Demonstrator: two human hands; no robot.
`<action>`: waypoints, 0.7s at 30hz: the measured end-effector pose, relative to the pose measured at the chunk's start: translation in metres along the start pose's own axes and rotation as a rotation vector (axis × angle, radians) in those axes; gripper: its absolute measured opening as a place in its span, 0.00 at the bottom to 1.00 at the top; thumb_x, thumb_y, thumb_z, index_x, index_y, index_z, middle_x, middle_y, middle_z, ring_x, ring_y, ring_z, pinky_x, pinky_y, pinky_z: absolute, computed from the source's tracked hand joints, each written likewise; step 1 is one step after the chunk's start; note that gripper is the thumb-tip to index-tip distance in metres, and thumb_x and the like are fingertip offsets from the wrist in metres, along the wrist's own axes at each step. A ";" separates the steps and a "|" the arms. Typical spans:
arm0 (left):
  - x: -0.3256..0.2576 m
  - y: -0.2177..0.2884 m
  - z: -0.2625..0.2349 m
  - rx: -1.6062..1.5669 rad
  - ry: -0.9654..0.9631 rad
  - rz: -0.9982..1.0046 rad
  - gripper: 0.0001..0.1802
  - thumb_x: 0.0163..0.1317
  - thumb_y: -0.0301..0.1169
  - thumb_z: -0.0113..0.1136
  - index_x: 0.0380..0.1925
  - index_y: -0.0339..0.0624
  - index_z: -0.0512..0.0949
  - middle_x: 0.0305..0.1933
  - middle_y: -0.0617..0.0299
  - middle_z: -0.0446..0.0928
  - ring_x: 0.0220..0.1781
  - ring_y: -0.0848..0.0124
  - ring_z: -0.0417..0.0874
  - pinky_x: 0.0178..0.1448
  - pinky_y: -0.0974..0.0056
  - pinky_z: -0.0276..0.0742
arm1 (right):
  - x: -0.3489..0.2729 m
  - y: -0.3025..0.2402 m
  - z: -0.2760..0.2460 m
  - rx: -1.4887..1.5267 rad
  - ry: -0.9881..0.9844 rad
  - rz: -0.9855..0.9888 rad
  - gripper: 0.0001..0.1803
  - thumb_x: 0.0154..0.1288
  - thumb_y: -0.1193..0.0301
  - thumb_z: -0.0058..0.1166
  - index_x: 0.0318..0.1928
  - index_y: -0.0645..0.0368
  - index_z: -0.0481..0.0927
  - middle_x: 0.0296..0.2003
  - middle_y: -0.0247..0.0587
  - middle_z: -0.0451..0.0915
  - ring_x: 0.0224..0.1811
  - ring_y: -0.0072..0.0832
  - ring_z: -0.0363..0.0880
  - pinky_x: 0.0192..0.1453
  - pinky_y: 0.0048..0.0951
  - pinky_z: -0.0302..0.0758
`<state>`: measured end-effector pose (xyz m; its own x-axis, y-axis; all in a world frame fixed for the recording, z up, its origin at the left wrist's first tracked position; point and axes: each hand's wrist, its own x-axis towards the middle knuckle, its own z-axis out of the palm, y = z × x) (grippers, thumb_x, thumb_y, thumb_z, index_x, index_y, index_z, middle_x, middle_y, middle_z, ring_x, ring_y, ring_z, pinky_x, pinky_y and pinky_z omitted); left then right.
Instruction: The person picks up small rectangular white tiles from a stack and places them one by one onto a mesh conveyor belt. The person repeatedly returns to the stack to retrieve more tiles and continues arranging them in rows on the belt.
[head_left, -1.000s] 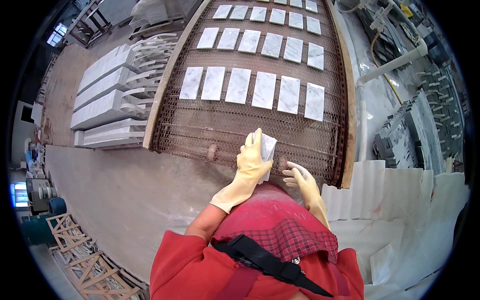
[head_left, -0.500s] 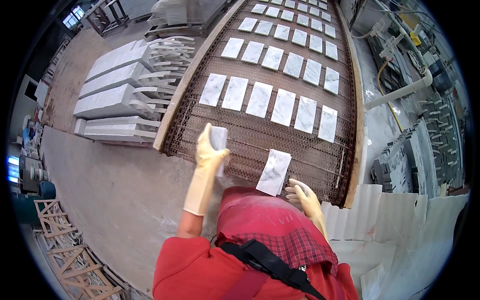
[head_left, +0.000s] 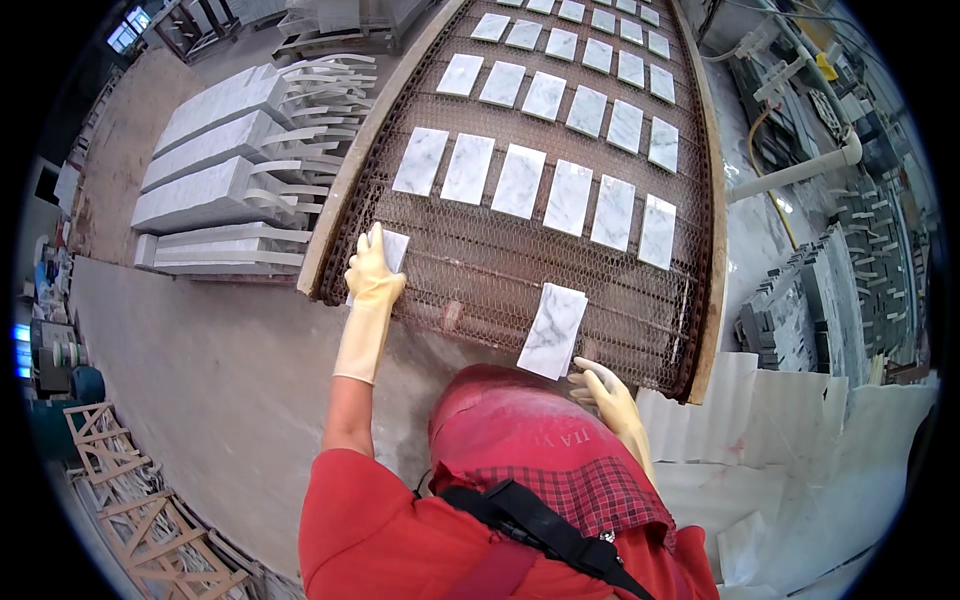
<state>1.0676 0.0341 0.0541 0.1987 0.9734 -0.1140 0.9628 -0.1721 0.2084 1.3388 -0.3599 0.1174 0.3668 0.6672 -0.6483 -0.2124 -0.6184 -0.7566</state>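
My left hand (head_left: 374, 270), in a pale yellow rubber glove, grips a rectangular white-grey marble tile (head_left: 394, 248) at the left front corner of the mesh conveyor (head_left: 470, 253). Glove and fingers cover much of that tile, and whether it rests on the mesh is hard to tell. At the belt's front edge lies a small stack of marble tiles (head_left: 553, 330), its pieces slightly fanned. Just right of the stack's lower end is my gloved right hand (head_left: 606, 392), fingers stretched out and holding nothing. Beyond, marble tiles (head_left: 520, 181) lie in spaced rows along the belt.
Wooden rails (head_left: 338, 210) border the conveyor. Bundled pale stone slabs (head_left: 210, 160) with protruding strips stand at left. Stacked dark stone pieces (head_left: 815, 310) and white sheets (head_left: 700, 405) are at right. A wooden crate frame (head_left: 130, 500) lies at lower left; a white pipe (head_left: 800, 175) crosses at right.
My left hand has carried its tile leftward to the belt's left front corner. The tile rows and stack appear slightly higher in view. My right hand stays beside the stack.
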 end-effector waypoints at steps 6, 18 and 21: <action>0.004 0.002 -0.015 0.031 -0.096 0.043 0.66 0.46 0.39 0.86 0.84 0.56 0.54 0.76 0.48 0.68 0.68 0.44 0.82 0.68 0.46 0.84 | -0.001 0.003 0.000 0.011 0.003 -0.003 0.26 0.88 0.58 0.46 0.77 0.55 0.73 0.62 0.47 0.85 0.57 0.35 0.86 0.64 0.37 0.81; 0.012 -0.003 -0.036 -0.055 -0.175 0.069 0.66 0.44 0.38 0.86 0.84 0.55 0.57 0.75 0.47 0.73 0.73 0.47 0.79 0.74 0.48 0.80 | 0.003 0.004 -0.008 0.043 -0.018 -0.055 0.26 0.88 0.58 0.47 0.76 0.55 0.74 0.61 0.46 0.86 0.55 0.32 0.86 0.62 0.35 0.81; 0.004 -0.004 -0.039 -0.098 -0.130 0.054 0.66 0.44 0.37 0.84 0.84 0.54 0.57 0.78 0.47 0.71 0.74 0.46 0.78 0.75 0.48 0.79 | 0.004 0.006 -0.010 0.044 -0.023 -0.053 0.26 0.88 0.58 0.46 0.77 0.55 0.74 0.61 0.46 0.86 0.55 0.32 0.86 0.63 0.35 0.81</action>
<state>1.0572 0.0451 0.0908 0.2780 0.9343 -0.2233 0.9289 -0.2023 0.3103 1.3477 -0.3655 0.1110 0.3577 0.7082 -0.6087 -0.2330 -0.5635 -0.7926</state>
